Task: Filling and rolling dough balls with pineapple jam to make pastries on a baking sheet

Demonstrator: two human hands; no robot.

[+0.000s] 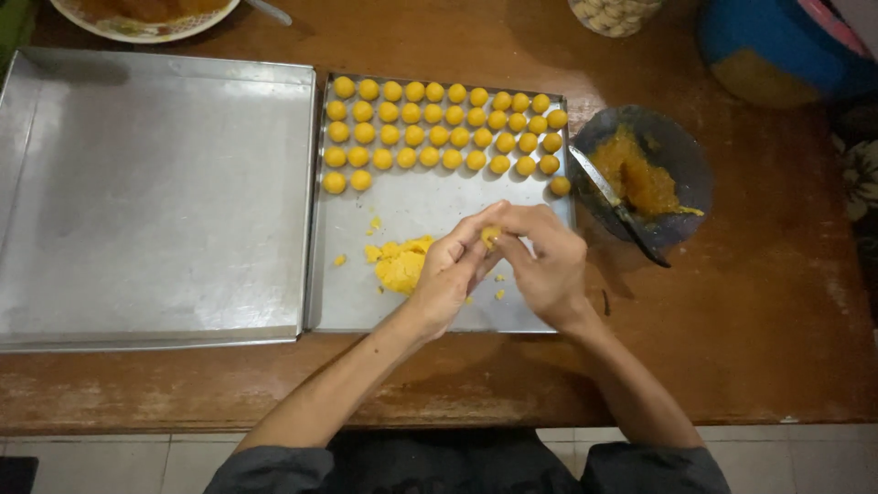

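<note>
Both hands meet over the near half of the smaller metal tray (pixel 540 316). Left hand (pixel 448 274) and right hand (pixel 549 261) pinch one small yellow dough piece (pixel 491 235) between their fingertips — thumbs and forefingers closed on it, the piece only partly visible between them.

Just left of the grip, touching the tray floor, lies a loose yellow dough lump (pixel 401 265), with a few crumbs scattered near it. Beyond the grip, at the far end of the same tray, sit rows of rolled yellow balls (pixel 439 128), packed close, the last row short. One ball sits alone at the tray's right edge.

Right of the grip and slightly beyond it — a dark bowl (pixel 681 155) holding orange filling (pixel 640 178), with a spoon (pixel 613 201) leaning over its rim. Well left of the grip lies a larger metal tray (pixel 155 201), edge to edge with the smaller one. All rest on a brown wooden table (pixel 750 329).
</note>
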